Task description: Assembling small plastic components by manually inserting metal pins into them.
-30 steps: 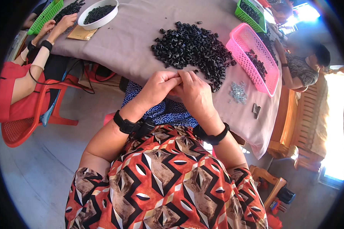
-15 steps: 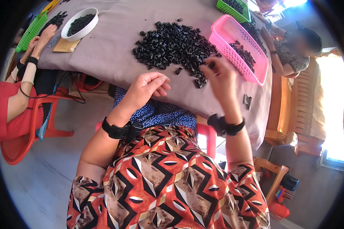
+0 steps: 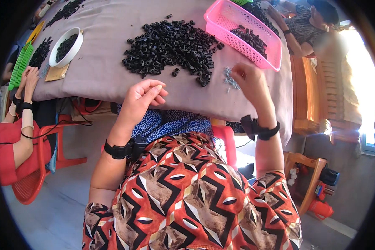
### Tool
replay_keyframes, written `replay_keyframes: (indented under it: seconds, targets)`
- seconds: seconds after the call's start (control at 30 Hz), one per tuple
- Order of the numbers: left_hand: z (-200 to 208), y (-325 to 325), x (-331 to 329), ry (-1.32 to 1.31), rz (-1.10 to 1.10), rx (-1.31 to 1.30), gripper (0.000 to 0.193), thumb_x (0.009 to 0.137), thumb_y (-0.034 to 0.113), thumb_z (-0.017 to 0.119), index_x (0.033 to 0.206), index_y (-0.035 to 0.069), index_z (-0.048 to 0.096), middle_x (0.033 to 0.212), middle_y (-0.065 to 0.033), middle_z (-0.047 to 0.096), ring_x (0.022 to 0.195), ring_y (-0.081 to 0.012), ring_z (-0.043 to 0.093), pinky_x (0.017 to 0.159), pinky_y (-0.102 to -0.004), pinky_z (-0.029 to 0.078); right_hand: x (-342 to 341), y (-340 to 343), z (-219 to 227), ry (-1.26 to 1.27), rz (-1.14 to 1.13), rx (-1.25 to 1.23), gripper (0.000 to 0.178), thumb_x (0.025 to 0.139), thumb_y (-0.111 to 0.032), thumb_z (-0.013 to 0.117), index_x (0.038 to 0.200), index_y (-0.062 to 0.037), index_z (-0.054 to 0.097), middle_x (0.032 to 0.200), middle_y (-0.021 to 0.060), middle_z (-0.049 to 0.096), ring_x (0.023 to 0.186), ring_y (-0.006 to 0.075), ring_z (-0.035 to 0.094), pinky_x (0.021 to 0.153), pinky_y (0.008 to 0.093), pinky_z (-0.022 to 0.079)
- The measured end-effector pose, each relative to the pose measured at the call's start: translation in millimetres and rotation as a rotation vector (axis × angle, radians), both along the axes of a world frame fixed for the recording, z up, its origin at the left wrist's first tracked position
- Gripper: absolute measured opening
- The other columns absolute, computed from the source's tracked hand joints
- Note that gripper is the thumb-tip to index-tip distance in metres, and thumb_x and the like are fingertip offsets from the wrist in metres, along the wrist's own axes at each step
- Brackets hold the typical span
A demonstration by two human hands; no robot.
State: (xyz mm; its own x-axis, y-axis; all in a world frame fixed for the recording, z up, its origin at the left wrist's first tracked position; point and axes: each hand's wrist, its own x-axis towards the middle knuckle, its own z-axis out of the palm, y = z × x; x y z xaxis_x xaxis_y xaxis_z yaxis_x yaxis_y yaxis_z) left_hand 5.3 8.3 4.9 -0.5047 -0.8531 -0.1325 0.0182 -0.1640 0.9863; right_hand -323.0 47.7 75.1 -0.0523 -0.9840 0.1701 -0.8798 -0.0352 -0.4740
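Note:
My left hand (image 3: 145, 100) hovers over the table's near edge. Its fingers are curled in with the thumb pressed against them; whatever is between them is hidden. To the right, my right hand (image 3: 251, 81) bends down beside some small silvery screw-like pieces (image 3: 231, 79), its fingertips drawn together. I cannot make out what they hold. Beyond my hands spreads a big heap of small black plastic pieces (image 3: 171, 50), several of them loose at its near side. A pink perforated basket (image 3: 275, 60) with black parts inside stands past my right hand.
A white bowl (image 3: 80, 45) of black parts stands at left on flat brown cardboard (image 3: 56, 74), near a green basket (image 3: 21, 66). A co-worker in red (image 3: 27, 146) sits at left on a red chair (image 3: 41, 175); another person (image 3: 300, 35) sits at far right.
My right hand has left the heap's near right side and come to the silvery pieces, which now show. The view has shifted. My left hand keeps its curled shape. The left co-worker's hands have drawn together.

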Motion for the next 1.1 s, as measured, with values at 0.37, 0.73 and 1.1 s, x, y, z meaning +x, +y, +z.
replay_keyframes:
  seconds: [0.37,0.73,1.1]
  targets:
    - [8,-3,-7,-0.095,-0.033,-0.046,0.024,0.101,0.020,0.059,0.115,0.003,0.066,0.095,-0.0038,0.071,0.077,-0.0070,0.062,0.071,-0.0220,0.050,19,34,-42,0.165,-0.046,0.035,0.015,0.084,-0.008,0.063,0.098,-0.0023,0.062,0.093,0.0173,0.063,0.084,0.0404,0.064,0.077,0.0478,0.051]
    - [34,-15,-72,-0.458,-0.187,-0.749,0.020,0.093,0.009,0.063,0.112,0.002,0.067,0.094,-0.0083,0.066,0.073,-0.0180,0.063,0.071,-0.0291,0.052,27,42,-38,-0.279,0.005,-0.067,0.009,0.083,-0.003,0.062,0.090,0.0020,0.061,0.083,0.0181,0.061,0.081,0.0365,0.062,0.074,0.0439,0.050]
    - [24,-30,-89,-0.651,-0.225,-0.982,0.015,0.088,0.010,0.067,0.102,0.005,0.066,0.091,-0.0096,0.062,0.077,-0.0253,0.065,0.070,-0.0342,0.052,18,46,-43,-0.592,-0.115,0.042,0.008,0.088,-0.003,0.066,0.093,0.0022,0.065,0.079,0.0087,0.067,0.069,0.0131,0.063,0.065,0.0296,0.051]
